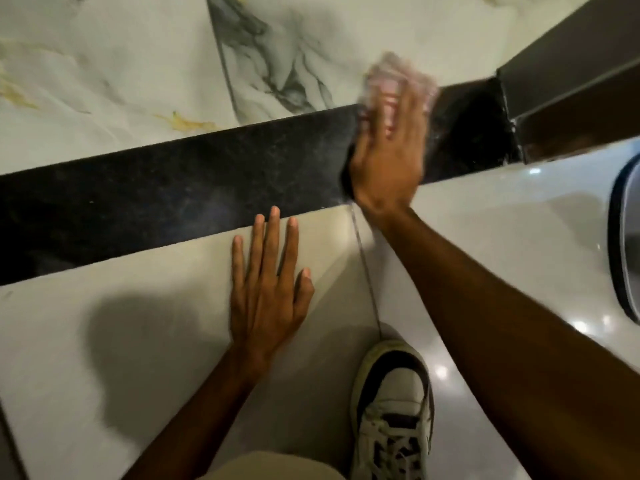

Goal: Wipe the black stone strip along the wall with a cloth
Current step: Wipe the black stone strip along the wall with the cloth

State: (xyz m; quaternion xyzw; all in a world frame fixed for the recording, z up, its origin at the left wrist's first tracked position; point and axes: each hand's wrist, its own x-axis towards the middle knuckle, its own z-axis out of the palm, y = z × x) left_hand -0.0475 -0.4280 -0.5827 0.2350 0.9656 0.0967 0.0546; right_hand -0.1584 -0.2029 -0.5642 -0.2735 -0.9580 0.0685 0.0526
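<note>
The black stone strip (173, 188) runs across the view at the foot of the marbled wall, from lower left to upper right. My right hand (388, 157) lies flat on the strip's right part and presses a pale pinkish cloth (398, 77) against it; both are blurred by motion. The cloth sticks out past my fingertips onto the wall. My left hand (268, 289) rests flat on the light floor tile, fingers spread, fingertips touching the strip's near edge. It holds nothing.
A white marbled wall tile (104, 81) rises behind the strip. A dark brown frame or door edge (571, 81) ends the strip at the right. My white and black sneaker (394, 410) stands on the glossy floor. A dark-rimmed grey object (623, 237) lies at the right edge.
</note>
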